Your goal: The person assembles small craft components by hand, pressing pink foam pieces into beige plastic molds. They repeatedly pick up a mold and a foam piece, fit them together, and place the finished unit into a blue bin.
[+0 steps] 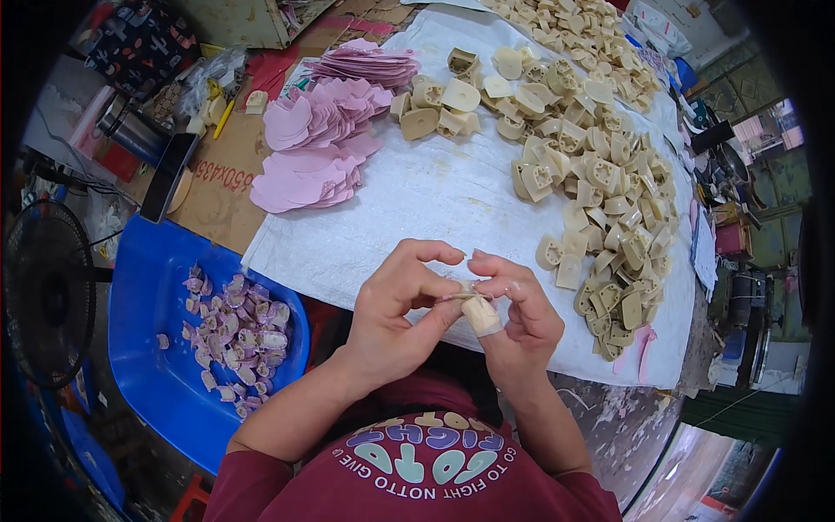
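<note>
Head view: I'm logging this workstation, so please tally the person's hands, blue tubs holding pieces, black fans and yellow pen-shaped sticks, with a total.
Left hand and right hand: 2
Blue tub holding pink-and-beige pieces: 1
Black fan: 1
Yellow pen-shaped stick: 1
Total: 5

Forearms (291, 404) slant inward; the left hand (402, 300) pinches just beside the right hand (528, 315), both with fingers (435, 250) bent.
</note>
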Demonstrator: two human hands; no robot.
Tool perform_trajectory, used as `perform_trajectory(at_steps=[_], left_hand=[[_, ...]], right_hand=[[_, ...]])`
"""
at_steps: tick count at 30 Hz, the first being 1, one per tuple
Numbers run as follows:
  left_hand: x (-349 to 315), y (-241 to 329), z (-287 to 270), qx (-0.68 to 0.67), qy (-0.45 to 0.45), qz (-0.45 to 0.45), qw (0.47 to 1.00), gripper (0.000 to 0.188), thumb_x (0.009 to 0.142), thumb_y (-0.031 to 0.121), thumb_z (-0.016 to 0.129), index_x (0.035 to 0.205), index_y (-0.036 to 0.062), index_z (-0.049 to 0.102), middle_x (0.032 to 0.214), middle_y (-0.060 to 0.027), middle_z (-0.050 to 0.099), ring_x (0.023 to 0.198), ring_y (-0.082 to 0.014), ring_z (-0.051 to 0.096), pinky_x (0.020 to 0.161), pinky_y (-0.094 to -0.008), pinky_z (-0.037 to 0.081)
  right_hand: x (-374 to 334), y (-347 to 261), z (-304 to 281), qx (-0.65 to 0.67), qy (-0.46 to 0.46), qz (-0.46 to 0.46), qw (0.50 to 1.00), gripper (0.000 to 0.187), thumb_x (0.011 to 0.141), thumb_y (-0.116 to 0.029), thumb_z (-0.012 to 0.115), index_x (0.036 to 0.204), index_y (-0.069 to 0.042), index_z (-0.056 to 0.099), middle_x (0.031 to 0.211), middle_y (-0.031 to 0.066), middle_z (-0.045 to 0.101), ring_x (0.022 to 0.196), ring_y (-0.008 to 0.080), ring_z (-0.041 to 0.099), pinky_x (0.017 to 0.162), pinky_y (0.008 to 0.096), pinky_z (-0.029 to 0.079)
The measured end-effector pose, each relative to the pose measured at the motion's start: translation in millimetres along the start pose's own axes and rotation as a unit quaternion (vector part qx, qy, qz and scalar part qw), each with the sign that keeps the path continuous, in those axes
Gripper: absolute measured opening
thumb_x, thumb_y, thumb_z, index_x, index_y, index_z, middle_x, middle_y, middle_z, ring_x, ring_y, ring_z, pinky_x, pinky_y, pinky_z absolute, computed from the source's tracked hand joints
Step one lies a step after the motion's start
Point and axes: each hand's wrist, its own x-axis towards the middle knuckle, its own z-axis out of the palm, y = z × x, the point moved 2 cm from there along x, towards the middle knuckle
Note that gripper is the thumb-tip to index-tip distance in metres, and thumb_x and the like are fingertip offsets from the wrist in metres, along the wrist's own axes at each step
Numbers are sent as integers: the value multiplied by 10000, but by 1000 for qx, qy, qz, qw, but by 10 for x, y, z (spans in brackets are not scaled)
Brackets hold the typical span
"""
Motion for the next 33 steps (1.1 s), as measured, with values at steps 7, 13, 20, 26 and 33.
perform_trajectory(at_steps=[7, 13, 20, 26, 33], left_hand=[[53, -15, 91, 136, 3, 19, 991, 168, 801, -96, 625, 937, -2, 592, 1080, -139, 542, 850, -145, 611, 675, -245, 524], [86, -153, 95, -93, 7, -161, 982, 130, 842, -43, 627, 942, 10, 564, 1032, -98, 578, 805, -138, 631, 645, -249, 542], [-9, -215, 76, -214, 1, -347, 913, 134, 873, 35, 663, 952, 49, 556, 983, -47, 600, 816, -126, 627, 708, -271, 556], [-20, -168, 52, -144, -5, -257, 955, 109, 885, -19, 612, 945, 19, 530, 1045, -61, 555, 881, -120, 615, 760, -262, 546], [8, -151, -21, -78, -65, -246, 964, 111, 882, -52, 580, 934, 16, 509, 1079, -61, 525, 859, -121, 620, 746, -260, 546]], right_hand=[[1, 151, 81, 68, 32, 47, 996, 168, 816, 17, 647, 971, -28, 597, 1081, 135, 634, 1126, 284, 575, 978, 399, 432], [16, 251, -13, 225, -6, 170, 960, 146, 829, -26, 659, 972, -25, 626, 1125, 125, 633, 1213, 277, 506, 1040, 418, 367], [-59, 327, -54, 188, 4, 161, 969, 141, 815, -41, 670, 955, -28, 666, 1099, 103, 661, 1199, 288, 509, 1023, 415, 378], [-12, 249, -35, 17, -5, 73, 997, 143, 794, -29, 669, 933, -65, 667, 1034, 83, 683, 1172, 327, 522, 993, 427, 397], [60, 174, -102, -49, -49, 61, 996, 77, 799, -37, 653, 874, -52, 655, 1005, 64, 681, 1107, 326, 546, 955, 438, 421]])
